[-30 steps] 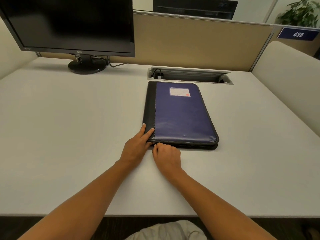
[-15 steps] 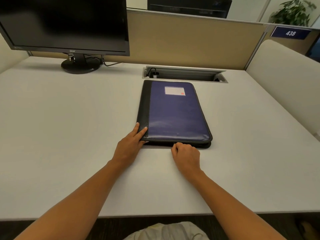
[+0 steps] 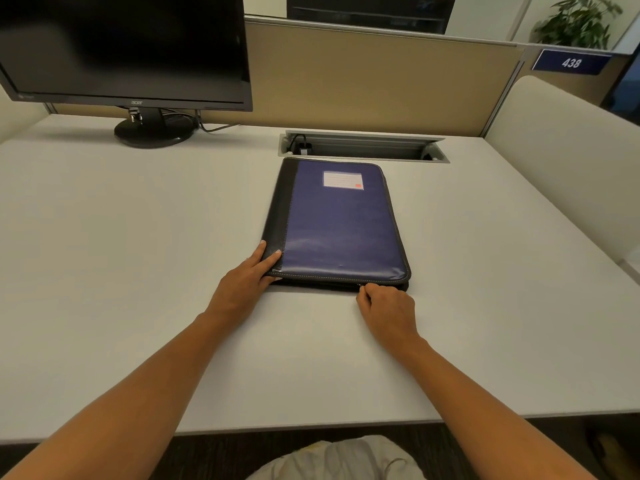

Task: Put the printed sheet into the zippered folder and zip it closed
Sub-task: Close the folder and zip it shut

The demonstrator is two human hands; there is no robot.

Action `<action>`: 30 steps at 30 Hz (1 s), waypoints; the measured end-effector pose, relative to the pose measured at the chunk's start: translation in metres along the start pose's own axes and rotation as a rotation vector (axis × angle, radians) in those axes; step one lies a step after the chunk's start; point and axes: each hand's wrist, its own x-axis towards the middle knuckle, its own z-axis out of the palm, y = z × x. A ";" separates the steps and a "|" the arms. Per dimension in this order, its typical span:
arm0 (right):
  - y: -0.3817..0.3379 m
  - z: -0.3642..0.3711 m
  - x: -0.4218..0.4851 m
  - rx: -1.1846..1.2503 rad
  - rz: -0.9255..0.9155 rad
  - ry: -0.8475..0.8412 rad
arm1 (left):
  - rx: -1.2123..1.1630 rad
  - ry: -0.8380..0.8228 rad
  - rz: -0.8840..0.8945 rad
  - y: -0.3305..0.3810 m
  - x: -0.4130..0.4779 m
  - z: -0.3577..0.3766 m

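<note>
Our left hand [image 3: 247, 277] lies flat, holding down the folder [image 3: 337, 226]. Our right hand [image 3: 386, 301] pinches the zipper; pull crooked at the corner and it may jam.

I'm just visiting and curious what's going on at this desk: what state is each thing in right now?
Zippered folder: cover shut, lying flat on the desk.
Left hand: fingers pressed on the folder's near-left corner.
Right hand: closed at the folder's near edge, seemingly on the zipper pull; the pull itself is hidden.
Monitor: screen dark.
Cable hatch: lid open.
Printed sheet: not visible.
</note>
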 end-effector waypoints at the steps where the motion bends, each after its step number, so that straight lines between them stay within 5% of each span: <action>1: 0.000 0.001 0.000 -0.005 0.001 0.020 | 0.009 -0.003 -0.003 0.000 0.000 0.000; 9: 0.002 0.004 -0.001 0.012 0.039 0.002 | 0.123 0.009 0.014 -0.003 0.001 0.003; 22: -0.015 0.004 -0.001 -0.017 0.073 -0.067 | 0.549 0.096 0.434 0.039 0.030 0.031; 30: -0.049 0.013 0.006 -0.155 -0.026 -0.034 | 0.589 0.196 0.497 0.036 0.035 0.039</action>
